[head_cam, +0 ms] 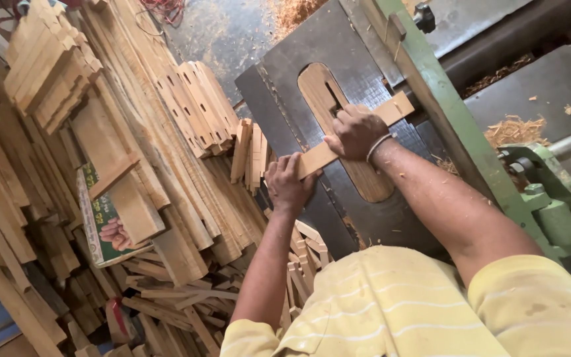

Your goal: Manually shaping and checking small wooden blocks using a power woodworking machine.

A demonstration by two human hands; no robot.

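A short flat wooden strip (398, 108) lies across the dark metal saw table (279, 99), over its wooden insert (371, 178) with a slot. My right hand (353, 132) presses down on the strip's middle, a band on its wrist. My left hand (287, 182) grips the strip's near end at the table's edge. The strip's far end touches the green fence (444, 99).
Stacks of cut wooden pieces (199, 109) and long boards (47, 66) fill the floor to the left. Small offcuts (302, 254) lie below the table. A printed carton (104, 211) sits among the boards. Sawdust (513, 129) covers the green machine at right.
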